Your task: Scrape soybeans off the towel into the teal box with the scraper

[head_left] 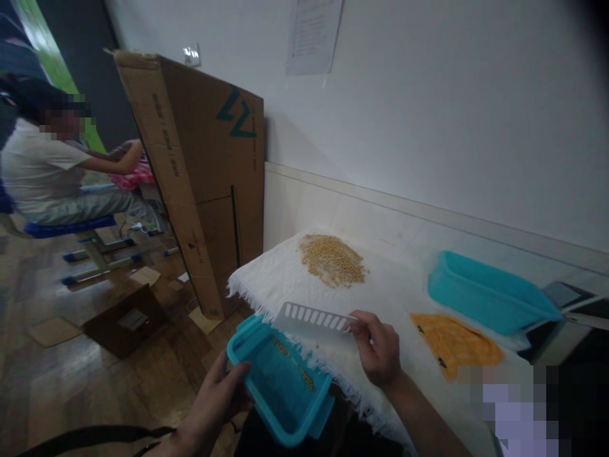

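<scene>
My left hand (228, 384) grips the near left rim of a teal plastic box lid (271, 406), held tilted just below the table's fringed edge. Some yellow soybeans (280, 346) lie inside the lid along its far side. Between the fingers of my right hand (378, 349) is the right end of a grey slotted plastic scraper (316, 320), which stands on the cloth beside the lid's far rim. Beyond it, a spread pile of soybeans (333, 260) rests on the white cloth (380, 298).
At the right stands a teal plastic tub (490, 292), with an orange cloth (457, 343) in front. A tall cardboard box (209, 178) leans at the table's left. Farther left, another person (47, 158) sits on a chair. Cardboard pieces (126, 320) lie on the floor.
</scene>
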Tool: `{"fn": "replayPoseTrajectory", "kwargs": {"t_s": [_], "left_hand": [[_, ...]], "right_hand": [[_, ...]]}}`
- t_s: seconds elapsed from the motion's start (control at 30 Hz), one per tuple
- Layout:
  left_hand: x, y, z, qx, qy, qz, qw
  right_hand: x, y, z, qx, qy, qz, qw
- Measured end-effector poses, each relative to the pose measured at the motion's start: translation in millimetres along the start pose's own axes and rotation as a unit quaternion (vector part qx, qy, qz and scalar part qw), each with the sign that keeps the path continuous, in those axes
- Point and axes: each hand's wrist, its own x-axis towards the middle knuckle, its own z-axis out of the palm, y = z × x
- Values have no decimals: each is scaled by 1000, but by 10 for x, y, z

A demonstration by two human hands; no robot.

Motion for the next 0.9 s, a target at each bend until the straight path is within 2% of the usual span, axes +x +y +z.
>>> {"fn": "replayPoseTrajectory", "kwargs": {"t_s": [0.17,0.27,0.33,0.4,0.53,0.77,0.9], "left_hand": [[-22,44,20,0,-16,10,1000],[-11,52,41,-1,8,5,1000],[-1,35,48,-5,20,1,1000],[1,8,41,-6,9,0,1000],[-4,-44,26,-5,-9,-3,1000],[-35,1,115,-16,25,-10,1000],[-44,19,130,-14,30,-11,999]], "right_hand": [[-64,181,-1,-21,58,135,989],[-89,344,-16,-82,106,192,972],[-90,439,-28,-134,128,194,963],[-82,523,-42,-193,141,188,953],[-81,675,-73,-276,137,193,932],[-128,757,-46,-289,78,141,944],[-116,742,-33,-300,77,121,943]]}}
